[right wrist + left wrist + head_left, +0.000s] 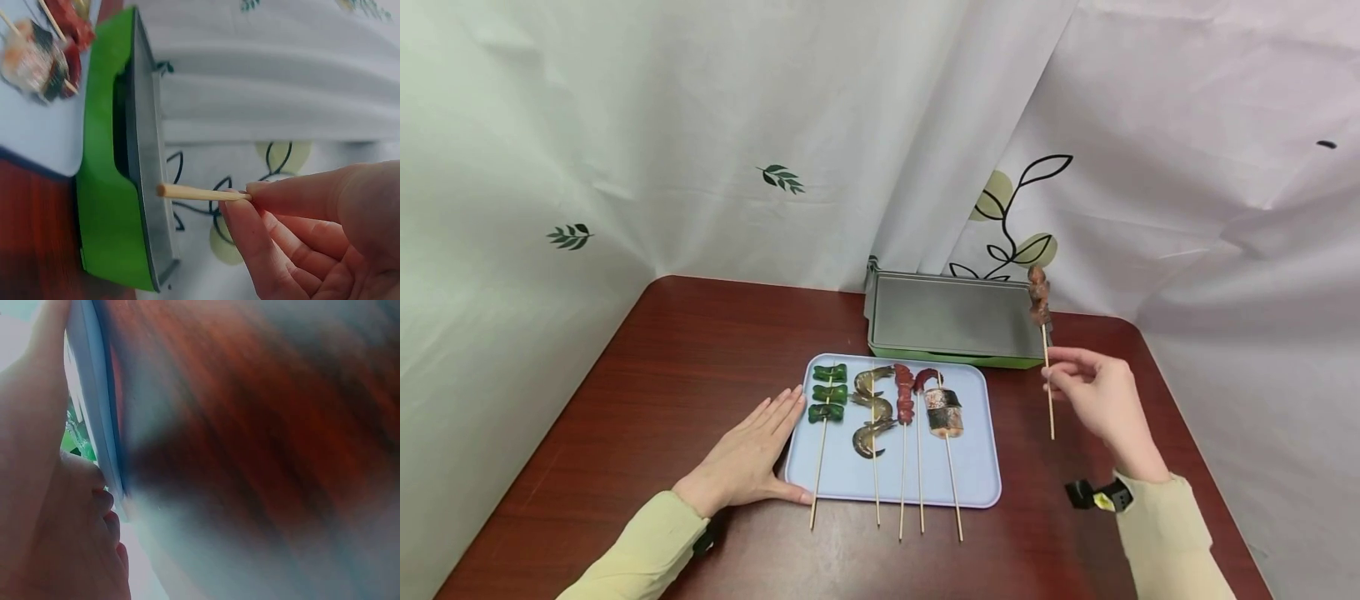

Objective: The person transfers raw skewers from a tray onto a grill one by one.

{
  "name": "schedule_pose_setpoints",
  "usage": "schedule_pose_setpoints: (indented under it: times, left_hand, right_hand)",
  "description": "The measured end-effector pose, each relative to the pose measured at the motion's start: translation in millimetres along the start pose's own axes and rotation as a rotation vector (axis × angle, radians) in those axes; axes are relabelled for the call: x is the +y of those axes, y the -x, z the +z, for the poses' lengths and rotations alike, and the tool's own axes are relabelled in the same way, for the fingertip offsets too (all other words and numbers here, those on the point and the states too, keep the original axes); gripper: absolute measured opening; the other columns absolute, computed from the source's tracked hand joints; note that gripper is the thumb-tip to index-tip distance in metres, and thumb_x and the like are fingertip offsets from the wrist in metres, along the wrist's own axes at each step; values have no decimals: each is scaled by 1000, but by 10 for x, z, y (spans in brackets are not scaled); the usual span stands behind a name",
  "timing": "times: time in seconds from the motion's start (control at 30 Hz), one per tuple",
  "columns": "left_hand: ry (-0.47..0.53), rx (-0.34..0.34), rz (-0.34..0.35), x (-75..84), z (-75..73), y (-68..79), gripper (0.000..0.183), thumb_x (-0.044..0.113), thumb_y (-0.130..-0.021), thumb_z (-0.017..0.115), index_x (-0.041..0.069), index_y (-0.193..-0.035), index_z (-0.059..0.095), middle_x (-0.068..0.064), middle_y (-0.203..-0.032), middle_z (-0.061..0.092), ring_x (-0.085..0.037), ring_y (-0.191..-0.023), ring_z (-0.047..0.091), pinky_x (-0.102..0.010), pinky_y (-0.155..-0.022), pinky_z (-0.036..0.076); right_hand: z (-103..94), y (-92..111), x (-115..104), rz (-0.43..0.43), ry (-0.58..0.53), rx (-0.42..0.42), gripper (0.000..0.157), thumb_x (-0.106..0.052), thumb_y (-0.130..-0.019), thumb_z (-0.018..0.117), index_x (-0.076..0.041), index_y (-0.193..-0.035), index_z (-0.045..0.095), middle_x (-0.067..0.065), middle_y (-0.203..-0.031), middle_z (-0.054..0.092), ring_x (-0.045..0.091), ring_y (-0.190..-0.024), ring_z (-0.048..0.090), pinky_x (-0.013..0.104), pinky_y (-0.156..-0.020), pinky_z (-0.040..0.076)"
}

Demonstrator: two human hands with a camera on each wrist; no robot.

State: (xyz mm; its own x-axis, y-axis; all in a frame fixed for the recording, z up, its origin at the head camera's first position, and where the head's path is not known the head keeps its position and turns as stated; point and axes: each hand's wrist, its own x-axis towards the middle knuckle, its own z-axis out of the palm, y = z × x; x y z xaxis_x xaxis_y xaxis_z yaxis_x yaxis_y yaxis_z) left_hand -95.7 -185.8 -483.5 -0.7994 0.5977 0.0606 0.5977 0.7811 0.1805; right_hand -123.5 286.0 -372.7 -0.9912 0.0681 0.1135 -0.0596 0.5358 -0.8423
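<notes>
Between thumb and fingers my right hand pinches the stick of a brown meat skewer, held upright at the right end of the grill. In the right wrist view the stick's blunt end points toward the camera. My left hand rests at the left edge of a pale blue tray, fingers straight and thumb along its near corner. On the tray lie a green pepper skewer, a shrimp skewer, a red meat skewer, a dark red curled skewer and a fish skewer.
Behind the tray stands a green electric grill with a flat grey plate. Both sit on a dark red wooden table. A white curtain with leaf prints hangs around the table's back and sides.
</notes>
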Motion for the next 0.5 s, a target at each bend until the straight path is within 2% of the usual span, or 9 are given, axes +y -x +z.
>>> schedule_pose_setpoints:
  times: [0.2,0.37,0.5]
  left_hand:
    - [6,0,-1,0,-3,1,136,93,-69,54,-9,-155,30,-23,-162,27,-35,-151,22,-48,-122,21]
    - [11,-6,-6,5,-1,3,135,93,-70,54,-9,-156,30,-23,-162,27,-35,-151,21,-48,-122,21]
    - [13,-9,-9,5,0,5,136,93,-70,53,-8,-156,29,-22,-163,27,-34,-151,21,-47,-122,20]
  right_hand:
    - [-33,-270,182,71,0,-30,35,1,-97,63,12,-130,62,29,-102,71,16,-75,74,32,-69,62]
    - [6,-375,337,145,22,-62,35,0,-97,61,13,-130,62,30,-105,71,22,-79,75,36,-72,62]
    - [36,-416,424,174,30,-76,34,2,-96,60,15,-128,62,30,-104,71,27,-80,75,39,-74,62]
